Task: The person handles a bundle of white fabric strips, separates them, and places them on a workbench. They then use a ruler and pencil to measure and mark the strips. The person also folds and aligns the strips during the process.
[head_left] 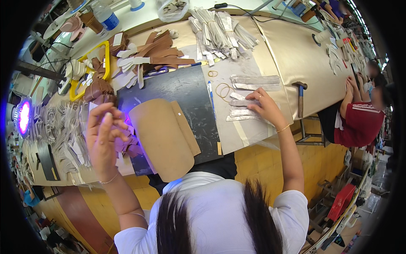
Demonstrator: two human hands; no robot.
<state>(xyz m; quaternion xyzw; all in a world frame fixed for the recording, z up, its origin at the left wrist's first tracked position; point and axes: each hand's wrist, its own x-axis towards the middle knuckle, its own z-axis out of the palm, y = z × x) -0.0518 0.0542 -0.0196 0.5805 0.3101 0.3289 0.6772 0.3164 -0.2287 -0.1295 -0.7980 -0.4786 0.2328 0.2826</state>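
Note:
My left hand is raised over the left part of the table, fingers apart, with nothing in it. Below it lie purple cut pieces. My right hand is over a small group of light grey strips, its fingertips closed on a grey strip there. Just beyond is a neat row of longer grey strips. Loose rubber bands and a blue pen lie left of that hand. A tan curved board rests in front of me, partly over a black mat.
A hammer lies to the right. Bundled grey strips, brown strips and a yellow-rimmed basket are at the back. A lit purple lamp stands far left, near piled grey pieces. A co-worker in red sits at right.

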